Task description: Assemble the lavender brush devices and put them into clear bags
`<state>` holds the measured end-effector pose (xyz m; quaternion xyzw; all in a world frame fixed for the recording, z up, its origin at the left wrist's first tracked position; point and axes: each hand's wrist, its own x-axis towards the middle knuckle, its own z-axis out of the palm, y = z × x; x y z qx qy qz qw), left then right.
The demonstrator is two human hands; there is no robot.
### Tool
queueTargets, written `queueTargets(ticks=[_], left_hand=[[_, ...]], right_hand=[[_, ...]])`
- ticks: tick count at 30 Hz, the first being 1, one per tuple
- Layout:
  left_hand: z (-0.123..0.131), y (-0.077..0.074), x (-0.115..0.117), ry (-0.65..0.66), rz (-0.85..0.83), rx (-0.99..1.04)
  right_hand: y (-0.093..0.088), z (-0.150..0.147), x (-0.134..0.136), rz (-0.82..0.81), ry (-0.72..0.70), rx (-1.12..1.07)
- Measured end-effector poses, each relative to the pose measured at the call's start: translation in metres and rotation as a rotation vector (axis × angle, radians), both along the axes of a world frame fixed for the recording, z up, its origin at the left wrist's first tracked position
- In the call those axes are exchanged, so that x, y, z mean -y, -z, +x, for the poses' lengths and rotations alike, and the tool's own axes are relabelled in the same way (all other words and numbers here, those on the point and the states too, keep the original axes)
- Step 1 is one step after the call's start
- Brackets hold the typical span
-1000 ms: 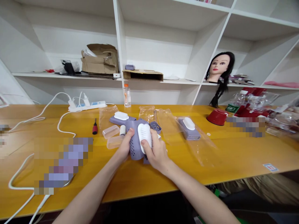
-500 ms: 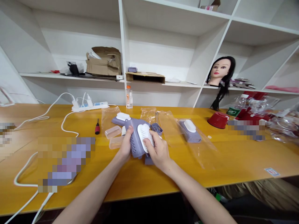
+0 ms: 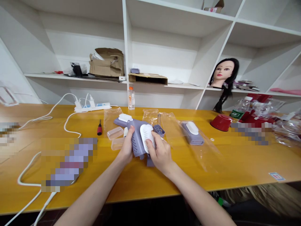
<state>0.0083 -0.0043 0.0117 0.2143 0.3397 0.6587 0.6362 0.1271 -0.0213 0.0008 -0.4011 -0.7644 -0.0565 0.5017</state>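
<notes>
My left hand [image 3: 128, 142] is closed round the left side of a grey-purple plastic casing [image 3: 138, 141] with small holes, held tilted above the table. My right hand [image 3: 161, 150] grips a white bristled brush [image 3: 146, 135] against the casing's right face; whether the two are joined I cannot tell. Just behind lie a small grey oval part [image 3: 159, 130] and a coil spring [image 3: 159, 119]. Another grey part [image 3: 150, 161] shows below the casing, partly hidden. Similar grey pieces with white brush tops lie at the back left [image 3: 124, 117] and to the right [image 3: 192, 128].
Two clear plastic covers [image 3: 115, 133] and a red-black screwdriver [image 3: 99, 128] lie left. Clear plastic bags [image 3: 171, 124] spread behind. A white power strip [image 3: 92, 107] with cables, an orange-capped bottle [image 3: 131, 99], a red cup-shaped base [image 3: 221, 122] and a mannequin head [image 3: 222, 73] are further back.
The view has shifted slightly, so everything sits a little further right. Both hands keep their hold on the casing and brush, which show almost no other movement.
</notes>
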Motion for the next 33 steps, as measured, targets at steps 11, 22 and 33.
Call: queueTargets(ticks=[11,22,33], left_hand=[[-0.041,-0.014,-0.014,-0.427,0.105,0.205],[-0.064,-0.040,-0.009,-0.330,0.046,0.078],[-0.060,-0.014,-0.073,-0.247,0.025,-0.576]], right_hand=[[-0.030,0.085,0.001,-0.441,0.320,0.107],[0.004,0.110,0.010,-0.675,0.461,0.635],[-0.014,0.094,0.010,-0.389,0.494,0.463]])
